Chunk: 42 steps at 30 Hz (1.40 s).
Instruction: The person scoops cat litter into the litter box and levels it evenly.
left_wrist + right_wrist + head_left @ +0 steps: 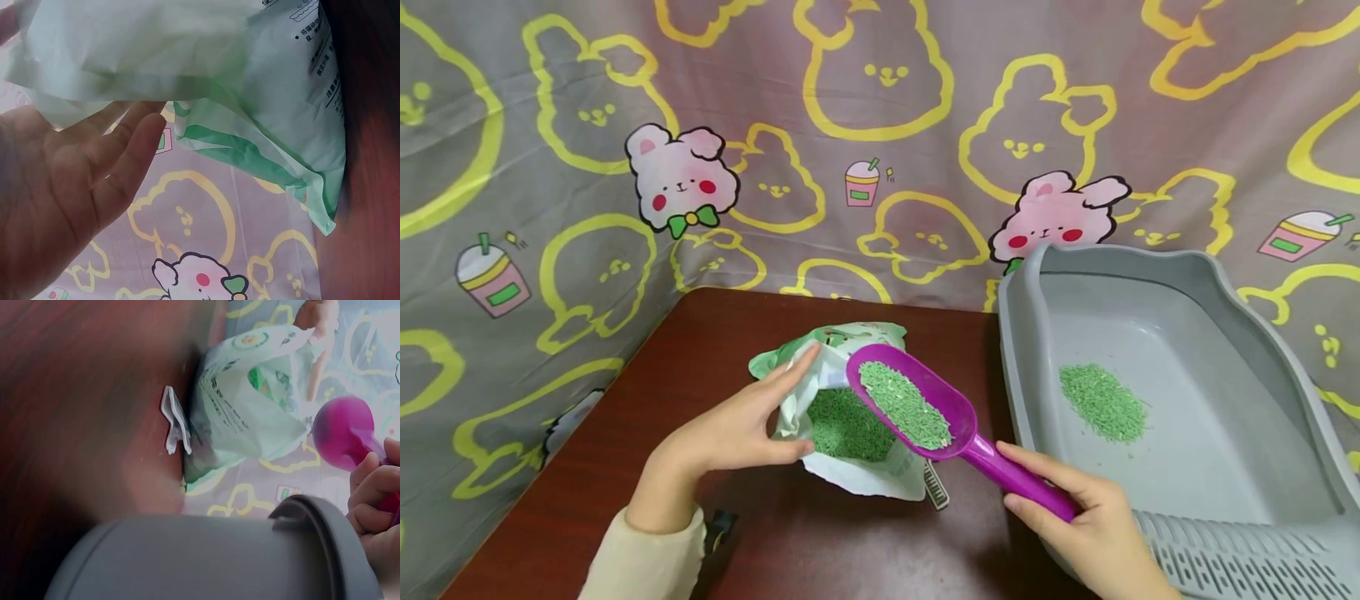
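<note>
My right hand (1090,525) grips the handle of a purple scoop (964,410), which carries a heap of green litter pellets (906,407). The scoop's front end overlaps the mouth of a white and green litter bag (872,479) in the head view. More green pellets (850,423) fill the inside of the bag. With thumb and fingers on either side of its rim, my left hand (733,433) holds the bag at its left side. In the left wrist view, the left fingers (119,169) lie behind the crumpled bag wall (156,50).
A large grey litter box (1180,475) stands at the right, a small pile of green pellets (1102,402) on its floor. Beside the bag lies a small slotted, pale-edged piece (936,485) on the brown table (647,375). Patterned cloth (760,92) hangs behind.
</note>
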### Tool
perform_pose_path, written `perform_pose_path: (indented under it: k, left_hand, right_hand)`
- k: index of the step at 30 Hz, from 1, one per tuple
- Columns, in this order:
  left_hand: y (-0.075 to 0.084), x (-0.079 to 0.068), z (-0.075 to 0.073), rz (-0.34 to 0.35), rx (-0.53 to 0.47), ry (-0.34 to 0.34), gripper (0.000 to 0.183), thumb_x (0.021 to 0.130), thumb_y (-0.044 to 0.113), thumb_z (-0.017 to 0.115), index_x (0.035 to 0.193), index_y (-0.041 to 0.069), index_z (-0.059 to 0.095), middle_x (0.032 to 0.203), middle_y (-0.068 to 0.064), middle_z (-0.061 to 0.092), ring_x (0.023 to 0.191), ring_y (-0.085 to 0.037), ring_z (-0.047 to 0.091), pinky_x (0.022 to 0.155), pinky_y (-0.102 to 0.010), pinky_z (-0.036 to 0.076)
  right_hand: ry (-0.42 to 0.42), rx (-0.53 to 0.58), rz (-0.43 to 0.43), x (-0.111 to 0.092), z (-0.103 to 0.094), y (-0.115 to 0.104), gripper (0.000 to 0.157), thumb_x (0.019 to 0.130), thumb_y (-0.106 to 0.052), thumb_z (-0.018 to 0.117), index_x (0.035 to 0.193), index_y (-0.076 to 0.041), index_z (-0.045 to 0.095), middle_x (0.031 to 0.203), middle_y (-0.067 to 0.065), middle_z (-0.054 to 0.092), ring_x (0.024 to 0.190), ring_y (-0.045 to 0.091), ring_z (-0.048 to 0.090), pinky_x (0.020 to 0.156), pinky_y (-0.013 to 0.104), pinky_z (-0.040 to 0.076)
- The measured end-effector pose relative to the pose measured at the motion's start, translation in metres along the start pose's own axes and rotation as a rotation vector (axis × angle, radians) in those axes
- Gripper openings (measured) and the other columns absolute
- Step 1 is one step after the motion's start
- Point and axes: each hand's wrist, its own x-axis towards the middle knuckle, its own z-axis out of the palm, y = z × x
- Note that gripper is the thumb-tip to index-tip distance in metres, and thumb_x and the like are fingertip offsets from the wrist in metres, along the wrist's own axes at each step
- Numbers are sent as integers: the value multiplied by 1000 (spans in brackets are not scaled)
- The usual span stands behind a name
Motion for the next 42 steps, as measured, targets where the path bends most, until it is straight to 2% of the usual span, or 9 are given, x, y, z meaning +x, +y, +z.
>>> perform_pose_path:
  k: [8,17,26,35,42]
  left_hand:
    - [0,0,1,-10,13,4,108,80,30,77,162,22,7,168,-3,13,152,-38,17,116,-58,27]
    - [0,0,3,-23,18,1,107,81,30,76,162,22,7,168,-3,12,152,-39,15,116,-58,27]
    - [-1,0,3,-22,13,4,106,81,28,76,162,22,7,168,-4,12,152,-39,15,116,-58,28]
    - [-1,-1,4,-13,4,3,106,81,28,75,162,22,7,168,-4,11,152,-39,14,115,-59,28]
    - [0,-2,4,-15,-4,2,106,82,28,75,161,30,4,169,-3,9,152,-39,13,115,-59,29]
  right_hand:
    - [42,-12,-17,1,-10,3,51,75,11,77,123,-7,71,115,-19,70,76,3,60,57,20,48]
    - [82,-52,90,1,-22,7,50,78,7,77,125,-8,70,104,-19,71,69,7,56,51,24,45]
    - [126,-59,153,3,-36,12,49,79,7,76,126,-7,68,94,-15,68,40,7,43,36,24,37]
    - [169,-104,250,4,-55,13,50,84,0,75,132,-8,65,92,-18,67,42,12,47,39,26,40]
    - [233,-84,310,5,-70,19,52,84,-1,76,133,-8,64,83,-17,68,46,12,47,41,27,40]
